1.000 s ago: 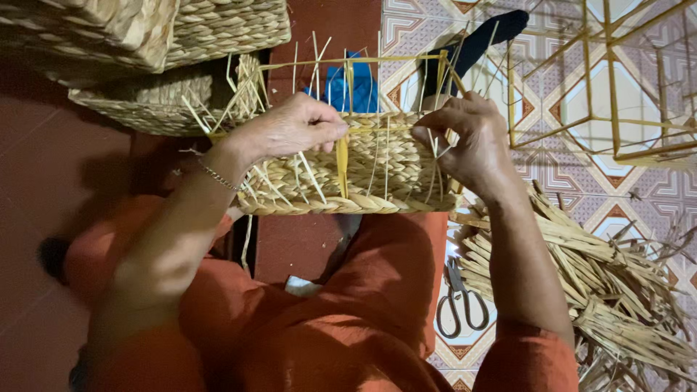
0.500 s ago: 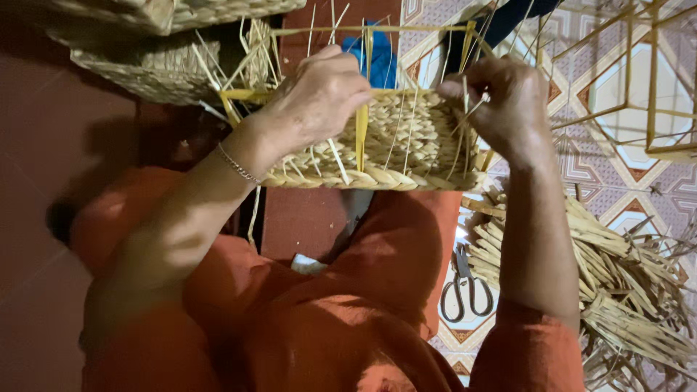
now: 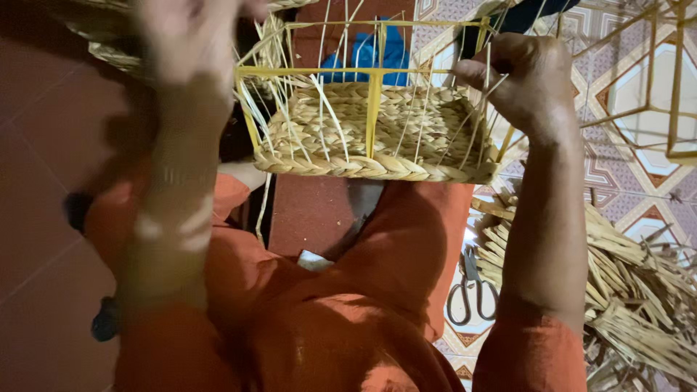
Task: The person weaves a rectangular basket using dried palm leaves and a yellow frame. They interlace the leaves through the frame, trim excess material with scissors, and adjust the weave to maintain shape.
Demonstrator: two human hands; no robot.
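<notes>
Head view, looking down over a lap in orange cloth.

Item: half-woven basket [image 3: 377,138], a yellow wire frame with a plaited straw base and lower wall, thin pale strands standing up from the rim. It sits above the knees, between the two hands.

Item: right hand [image 3: 526,83], curled at the basket's right upper corner, fingers closed around the frame and a few upright strands; forearm runs straight down to an orange sleeve.

Item: left hand [image 3: 192,36], raised at the upper left and badly smeared by motion; whether it is closed or holding anything cannot be told. Its forearm is blurred too.

Item: blue object [image 3: 377,54] behind the basket, seen only through the strands, kind unclear.

Item: scissors [image 3: 472,290] on the patterned tile floor, partly hidden by the right leg.

Item: heap of straw strips [image 3: 639,290] at the right, cut off by the edge.

Item: empty yellow wire frame [image 3: 671,87], upper right, cropped.

Item: woven baskets [image 3: 109,51], upper left, blurred and mostly covered by the left arm.
</notes>
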